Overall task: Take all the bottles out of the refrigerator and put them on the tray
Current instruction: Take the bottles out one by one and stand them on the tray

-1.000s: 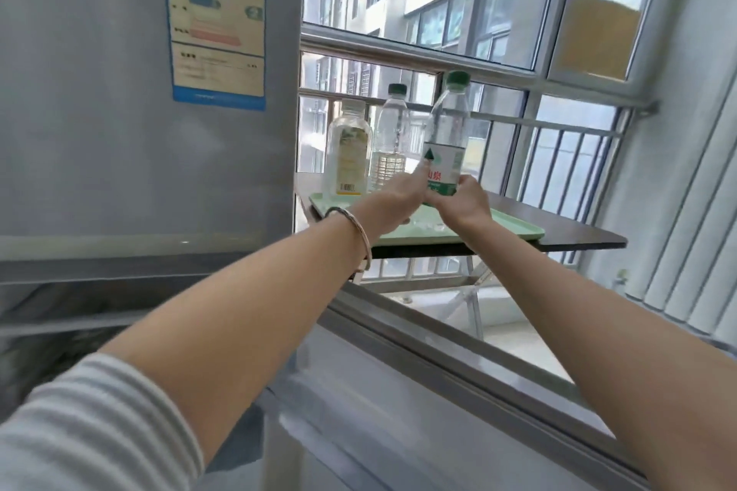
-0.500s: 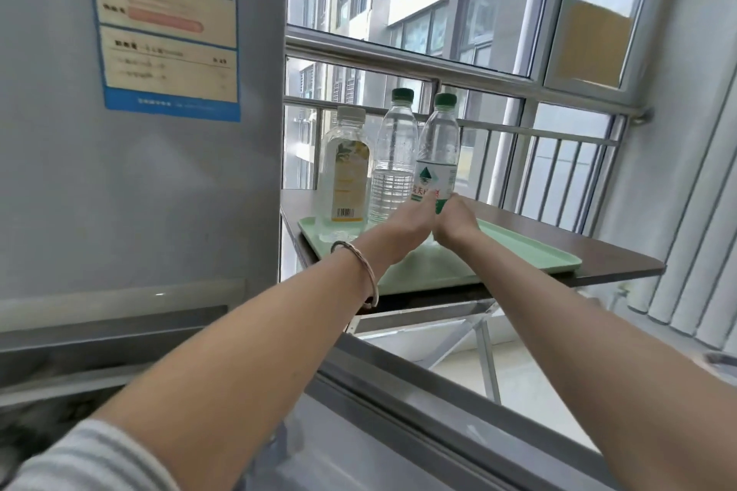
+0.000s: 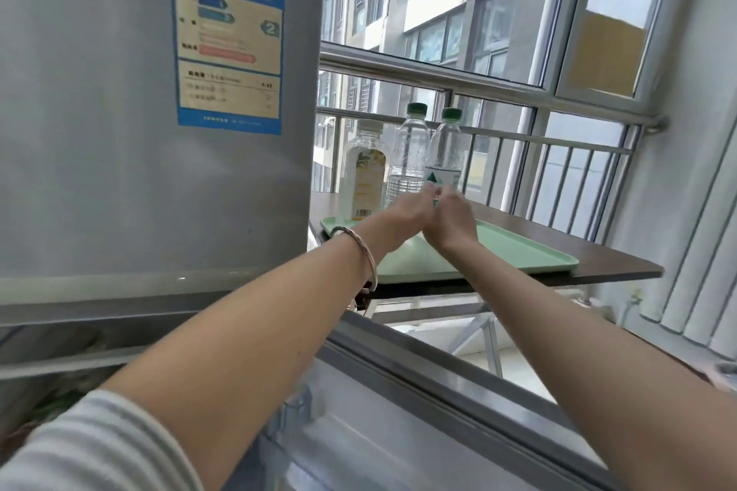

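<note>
Three bottles stand upright on the pale green tray (image 3: 518,257): a yellow-label bottle (image 3: 365,171) at the left, a clear bottle with a green cap (image 3: 410,149) in the middle, and a green-label water bottle (image 3: 448,147) at the right. My left hand (image 3: 408,211) and my right hand (image 3: 454,225) meet around the lower part of the green-label water bottle, hiding its base. The grey refrigerator (image 3: 119,151) fills the left of the view. Its lower compartment is open below my arms, with the inside blurred and mostly hidden.
The tray lies on a dark brown table (image 3: 622,271) beside the refrigerator, in front of a metal window railing (image 3: 498,86). The open lower refrigerator door (image 3: 418,411) stretches under my arms. White vertical blinds (image 3: 698,251) hang at the right.
The green-label water bottle came down from above the tray and now stands next to the clear bottle. Both hands stayed at its lower part.
</note>
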The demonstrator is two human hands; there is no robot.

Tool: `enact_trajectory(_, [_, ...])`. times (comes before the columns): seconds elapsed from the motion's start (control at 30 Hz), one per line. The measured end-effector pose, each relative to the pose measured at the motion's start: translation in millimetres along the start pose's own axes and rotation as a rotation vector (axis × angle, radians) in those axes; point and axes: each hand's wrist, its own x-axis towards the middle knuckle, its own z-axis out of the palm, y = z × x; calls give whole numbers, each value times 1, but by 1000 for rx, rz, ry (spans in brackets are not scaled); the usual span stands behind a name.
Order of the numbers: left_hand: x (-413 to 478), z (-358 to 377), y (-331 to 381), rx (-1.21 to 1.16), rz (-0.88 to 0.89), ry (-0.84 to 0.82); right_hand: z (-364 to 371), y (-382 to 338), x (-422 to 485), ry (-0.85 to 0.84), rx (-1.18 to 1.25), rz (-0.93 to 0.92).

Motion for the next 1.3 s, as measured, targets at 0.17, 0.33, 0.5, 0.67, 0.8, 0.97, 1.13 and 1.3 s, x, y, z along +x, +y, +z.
enact_trajectory(0.17, [-51, -32, 6, 57, 23, 132, -16, -57, -53, -81, -96, -181])
enact_trajectory(0.33, [-109, -83, -18, 186, -85, 253, -9, -109, -115, -270, -3, -202])
enact_trajectory(0.5, [-162, -137, -66, 294, -291, 197, 24, -147, -174, -493, 191, -304])
enact_trajectory(0.67, [-195, -190, -131, 498, -559, 49, 97, -172, -231, -724, 94, -341])
enact_trajectory(0.8, [-202, -222, -195, 654, -605, 27, 168, -184, -269, -914, -27, -376])
enact_trajectory(0.97, [-180, -258, -288, 762, -624, 59, 237, -188, -287, -1038, -134, -328])
enact_trajectory(1.13, [-156, -281, -353, 757, -618, 103, 304, -186, -298, -1051, -131, -228])
enact_trajectory(1.3, [-130, -296, -398, 640, -652, 243, 343, -191, -297, -1038, -208, -231])
